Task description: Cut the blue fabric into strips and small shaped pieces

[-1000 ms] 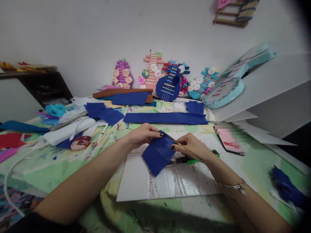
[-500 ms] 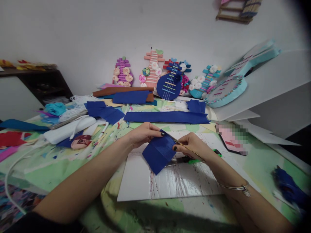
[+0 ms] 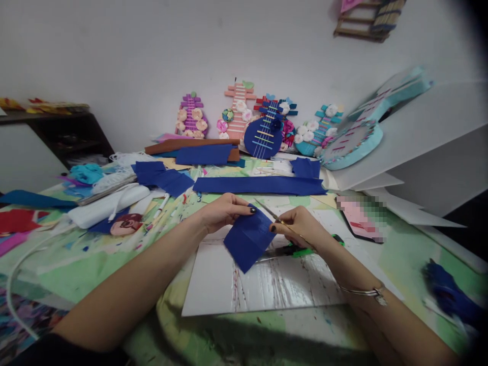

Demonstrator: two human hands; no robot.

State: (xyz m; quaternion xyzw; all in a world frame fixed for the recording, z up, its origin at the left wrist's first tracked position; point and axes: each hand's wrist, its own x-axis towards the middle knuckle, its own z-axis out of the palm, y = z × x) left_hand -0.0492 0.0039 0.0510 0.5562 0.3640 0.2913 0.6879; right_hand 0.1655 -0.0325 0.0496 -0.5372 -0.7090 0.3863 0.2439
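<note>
Blue piece: squarish dk-blue sheet (image 3: 247, 244), held up over white board, creased, lowest corner toward wearer.
L hand: left hand (image 3: 225, 211), thumb & fingers pinching sheet's top corner.
R hand: right hand (image 3: 299, 227), fingers closed round gold-handled scissors (image 3: 277, 219); thumb by sheet's R corner. Blades just beside upper-R edge, tip pointing up-L; can't tell if apart.
Board: white board (image 3: 209, 292), flat on bench (image 3: 95, 279), streaked reddish-brown.
In the way: blk/green tool (image 3: 290, 249) on board, under R hand & wrist, partly hidden.
R side: pink phone-like slab (image 3: 354, 218), pt. pixelated; dk-blue object (image 3: 450, 290), blurred, nr edge.
Behind hands: long blue strip (image 3: 259, 185), lying crosswise.
L side: blue scraps (image 3: 163, 178); white power strip (image 3: 110, 206) w/ cord; red pc. (image 3: 19, 219).
Back row: lute-shaped crafts, incl. purple (image 3: 189, 114), pink, dk-blue w/ strings (image 3: 263, 137), teal; lg. lt-blue one (image 3: 354, 145) leaning R, agst. pale panels (image 3: 438, 137).
</note>
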